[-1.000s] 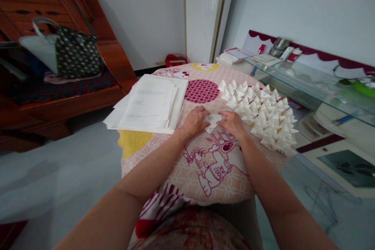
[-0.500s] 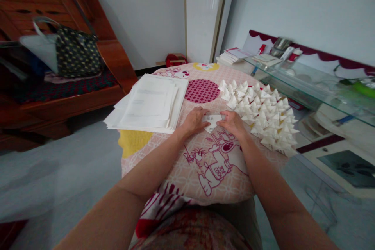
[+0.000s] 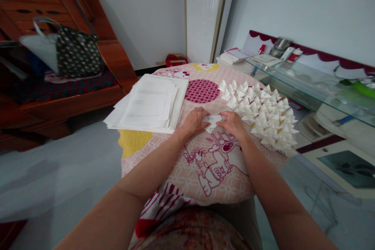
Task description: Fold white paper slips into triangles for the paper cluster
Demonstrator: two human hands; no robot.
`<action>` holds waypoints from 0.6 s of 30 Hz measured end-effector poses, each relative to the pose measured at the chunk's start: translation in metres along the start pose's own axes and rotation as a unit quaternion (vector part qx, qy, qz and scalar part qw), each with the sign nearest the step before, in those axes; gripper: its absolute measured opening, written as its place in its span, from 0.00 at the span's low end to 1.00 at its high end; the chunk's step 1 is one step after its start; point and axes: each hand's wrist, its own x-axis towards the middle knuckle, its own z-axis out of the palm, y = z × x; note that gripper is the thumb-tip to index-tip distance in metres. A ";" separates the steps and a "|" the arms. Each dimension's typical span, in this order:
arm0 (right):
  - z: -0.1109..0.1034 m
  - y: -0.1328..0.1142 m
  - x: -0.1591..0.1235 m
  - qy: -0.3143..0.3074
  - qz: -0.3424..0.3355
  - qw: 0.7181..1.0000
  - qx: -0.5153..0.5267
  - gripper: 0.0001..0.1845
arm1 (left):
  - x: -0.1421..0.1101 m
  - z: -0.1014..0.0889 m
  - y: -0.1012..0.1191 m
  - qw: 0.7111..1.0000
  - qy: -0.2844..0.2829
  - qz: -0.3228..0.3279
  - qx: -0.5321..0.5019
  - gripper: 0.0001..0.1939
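A small folded piece of white paper (image 3: 213, 121) with dark print lies between my hands on the cloth-covered table (image 3: 187, 156). My left hand (image 3: 195, 121) pinches its left side, and my right hand (image 3: 232, 122) has fingers and thumb closed on its right side. The paper's lower part narrows to a point. To the right stand rows of pointed folded paper pieces (image 3: 260, 113), close beside my right hand. Left of my hands lies a stack of white paper sheets (image 3: 149, 103), the top one faintly printed.
Along the right wall runs a glass-topped stand (image 3: 316, 86) bearing cups and papers. A wooden bench (image 3: 114, 62) at the left carries a dark patterned bag (image 3: 77, 52). Behind the table stands a tall white cabinet-like unit (image 3: 202, 19), with a red box (image 3: 175, 59) near its foot.
Both hands stay in nearly the same place on the folded paper. Its upper edge and the fingers have shifted only very slightly; the stack and the rows look the same.
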 end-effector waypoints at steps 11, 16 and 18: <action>0.000 0.001 -0.001 0.001 -0.009 1.000 -0.011 0.22 | 0.000 0.000 -0.001 1.000 0.000 0.011 0.013 0.18; 0.000 0.002 -0.001 -0.003 -0.015 1.000 -0.019 0.23 | 0.001 0.000 0.000 1.000 -0.014 0.009 0.022 0.19; 0.000 0.001 -0.001 -0.003 -0.015 1.000 -0.024 0.23 | 0.001 0.000 0.000 1.000 -0.012 0.012 0.020 0.19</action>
